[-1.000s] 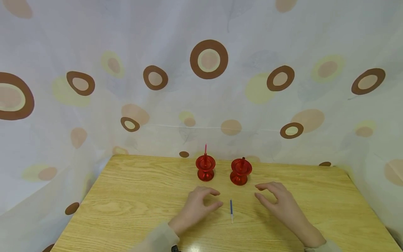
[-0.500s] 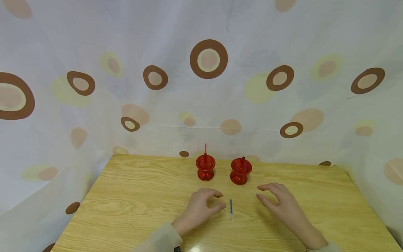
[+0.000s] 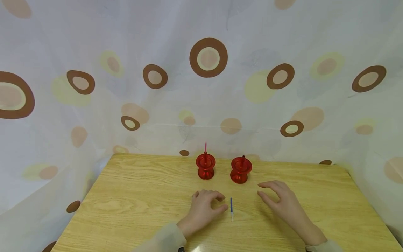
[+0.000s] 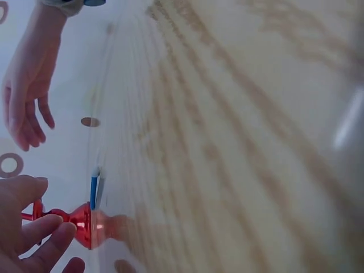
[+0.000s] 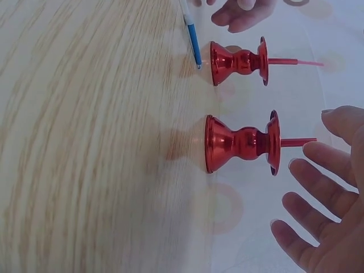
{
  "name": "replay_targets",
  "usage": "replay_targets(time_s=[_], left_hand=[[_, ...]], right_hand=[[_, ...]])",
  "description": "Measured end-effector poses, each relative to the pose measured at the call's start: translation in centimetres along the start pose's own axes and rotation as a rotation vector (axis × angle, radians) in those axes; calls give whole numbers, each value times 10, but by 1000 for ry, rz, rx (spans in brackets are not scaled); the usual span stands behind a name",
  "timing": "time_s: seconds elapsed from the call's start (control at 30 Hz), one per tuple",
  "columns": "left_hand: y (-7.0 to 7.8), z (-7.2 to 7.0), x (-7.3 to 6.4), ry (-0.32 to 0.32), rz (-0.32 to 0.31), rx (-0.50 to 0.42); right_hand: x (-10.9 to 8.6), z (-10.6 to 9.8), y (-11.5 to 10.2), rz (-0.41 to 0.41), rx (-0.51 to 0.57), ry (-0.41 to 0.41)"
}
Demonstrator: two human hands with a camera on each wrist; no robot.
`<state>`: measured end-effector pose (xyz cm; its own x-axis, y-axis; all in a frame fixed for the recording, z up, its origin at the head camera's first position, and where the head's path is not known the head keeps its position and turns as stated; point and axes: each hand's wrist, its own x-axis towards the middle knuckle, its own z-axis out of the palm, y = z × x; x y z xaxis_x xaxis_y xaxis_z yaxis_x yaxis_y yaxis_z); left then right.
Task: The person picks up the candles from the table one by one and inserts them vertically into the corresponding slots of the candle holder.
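Blue candle (image 3: pixel 231 205) lies flat on the wooden tabletop (image 3: pixel 141 196), between the two hands, its white end pointing back toward the person. The left hand (image 3: pixel 204 207) is just beside it on the left, thumb and forefinger curved and well parted with nothing between them; the tip of the thumb comes near the candle, and the head view shows a narrow gap. The right hand (image 3: pixel 284 199) is on the other side, farther from the candle, its thumb and forefinger also parted in a loose curve and gripping nothing. In the left wrist view, this right hand hangs above the tabletop, fingers loose.

Beyond the candle, toward the back edge, two shiny red candle holders stand upright, apart from each other. The left holder (image 3: pixel 206 171) has a thin pink candle (image 3: pixel 205 147) upright in its stem. The right holder (image 3: pixel 240 175) shows a short red stem rising from its dish, and it is the one nearer the right hand.

Pale sleeves (image 3: pixel 168 238) reach both wrists, with a dark band (image 3: pixel 181 249) at the left one. Behind the tabletop hangs a whitish cloth (image 3: pixel 176 28) printed with brown rings and pale spots.
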<state>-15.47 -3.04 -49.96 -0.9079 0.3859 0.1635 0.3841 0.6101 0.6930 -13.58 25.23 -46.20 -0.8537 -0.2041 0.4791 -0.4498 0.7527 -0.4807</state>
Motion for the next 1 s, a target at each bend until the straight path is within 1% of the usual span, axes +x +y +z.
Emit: replay_targets(time_s=[0.27, 0.43, 0.5, 0.73, 1.0], left_hand=[[5, 9, 0, 3, -18, 71], [8, 14, 0, 0, -41, 108], [9, 15, 0, -1, -41, 131], [13, 16, 3, -44, -73, 175], [22, 16, 9, -96, -81, 205]], right_hand=[[1, 0, 2, -9, -2, 2], [2, 1, 4, -12, 7, 21], [2, 2, 4, -14, 9, 30], [4, 4, 6, 1, 11, 36], [7, 5, 7, 29, 10, 19]])
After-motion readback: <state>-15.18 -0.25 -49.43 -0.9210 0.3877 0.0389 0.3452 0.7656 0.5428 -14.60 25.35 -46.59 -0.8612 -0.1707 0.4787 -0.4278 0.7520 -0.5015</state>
